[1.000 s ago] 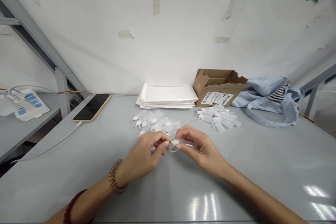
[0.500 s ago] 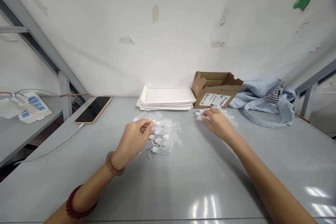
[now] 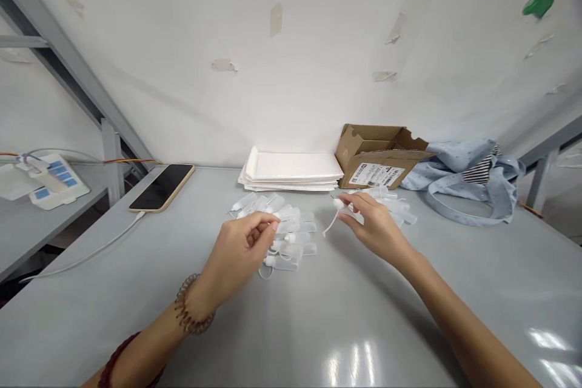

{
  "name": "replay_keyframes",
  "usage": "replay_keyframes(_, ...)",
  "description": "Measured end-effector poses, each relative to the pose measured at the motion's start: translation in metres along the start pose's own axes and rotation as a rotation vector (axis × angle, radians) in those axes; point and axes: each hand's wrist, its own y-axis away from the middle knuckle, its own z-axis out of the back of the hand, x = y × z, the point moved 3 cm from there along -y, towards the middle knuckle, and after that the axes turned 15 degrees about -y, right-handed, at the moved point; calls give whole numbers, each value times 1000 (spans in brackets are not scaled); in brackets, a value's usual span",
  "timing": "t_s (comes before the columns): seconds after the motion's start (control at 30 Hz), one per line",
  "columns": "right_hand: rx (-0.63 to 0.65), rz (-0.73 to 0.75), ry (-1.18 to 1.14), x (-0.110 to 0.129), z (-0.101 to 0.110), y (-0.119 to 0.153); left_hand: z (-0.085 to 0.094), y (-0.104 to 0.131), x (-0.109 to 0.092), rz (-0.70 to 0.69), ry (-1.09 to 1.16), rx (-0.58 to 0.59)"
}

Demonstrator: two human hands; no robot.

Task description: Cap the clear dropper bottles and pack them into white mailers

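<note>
Between the fingertips of my right hand is a small needle-tip squeeze bottle, its white end pointing left and a thin white strap dangling below. Most of that bottle is hidden by the fingers. My left hand is closed in a pinch at the left side of a pile of translucent squeeze bottles. What its fingertips hold, if anything, is too small to make out. Behind my right hand lies a second group of the same bottles, partly covered by the hand.
White padded envelopes are stacked against the wall, beside an opened cardboard box. Light blue fabric with a strap lies at the right. On the left is a phone with its charging cable; a power strip sits beyond.
My right hand has lifted a squeeze bottle off the right-hand group and drawn it slightly nearer. My left hand has shifted a little to the right, still pinched. The view has turned slightly.
</note>
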Motion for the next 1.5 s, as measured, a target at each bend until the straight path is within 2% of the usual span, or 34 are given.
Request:
replay_keyframes(0.07,-82,96,-125,18,1,2,-6,6,-6,-45,49,110)
replay_keyframes(0.17,-126,183,-245,41,1,6,-16,14,-13,-130,93,270)
replay_keyframes(0.33,-148,203,-316,58,1,10,-23,20,-17,-159,94,356)
replay_keyframes(0.47,-115,212,-316,60,0,12,-20,18,-16,-139,117,323)
replay_keyframes(0.7,-8,245,-295,56,-6,12,-9,12,-8,-22,175,94)
replay_keyframes(0.77,17,265,-262,57,-8,14,-7,10,-7,-44,155,19)
replay_keyframes(0.87,41,287,-224,60,-10,15,-6,10,-8,-161,90,-72)
replay_keyframes(1.0,90,280,-203,64,-13,17,-8,9,-12,-247,81,-38)
replay_keyframes(1.13,118,305,-188,68,-15,18,-10,10,-13,-250,91,12)
replay_keyframes(1.5,114,322,-198,73,-16,20,-11,10,-14,-253,102,49)
